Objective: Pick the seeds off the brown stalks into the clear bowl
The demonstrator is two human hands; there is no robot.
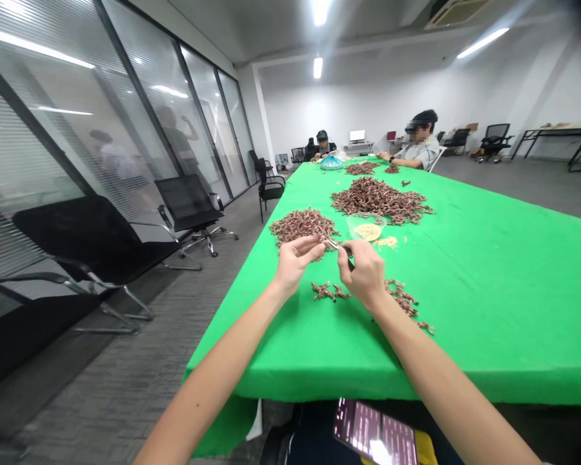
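My left hand [297, 263] and my right hand [363, 274] meet above the green cloth-covered table [494, 303]. A small metal tool, probably tweezers [335, 245], sticks out from my right fingers towards my left fingertips. My left fingers are closed, and anything in them is hidden. Just beyond my hands lies a heap of small brown twig-like pieces [303, 226]. Loose pieces [325, 291] lie below my hands, with more [401, 298] to the right. A glass bowl of pale granules [366, 227] stands close by, beside a larger brown heap [380, 200].
Two seated co-workers [419, 139] work at the far end, near further brown heaps and a blue bag [332, 164]. A phone [375, 433] lies in my lap. Black chairs [91, 242] stand on the grey floor left of the table, by glass walls.
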